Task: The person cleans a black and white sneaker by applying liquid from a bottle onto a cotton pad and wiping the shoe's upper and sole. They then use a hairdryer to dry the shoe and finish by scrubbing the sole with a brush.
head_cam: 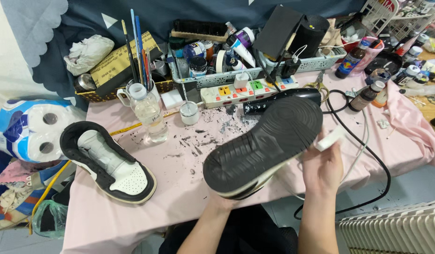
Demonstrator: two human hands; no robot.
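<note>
A sneaker held sole-up over a paint-flecked pink table, a white pad pressed to its edge.

Nearest, the left hand (222,200) is mostly hidden beneath the black-soled sneaker with a white midsole (264,143); it appears closed around the shoe from below, propping it tilted so the tread and side rim face up. The right hand (323,167) is curled shut on a small white block-like pad (330,138), held against the sneaker's side near the rim; what the pad is made of is hard to tell. Left of them, the matching black-and-white sneaker (109,167) lies upright on the pink tablecloth (180,164). Farther back stand a clear plastic bottle (149,115), a white power strip (248,89) and a crowded grey basket of paints (255,73); a pack of paper rolls (31,129) is cut off at the left.
</note>
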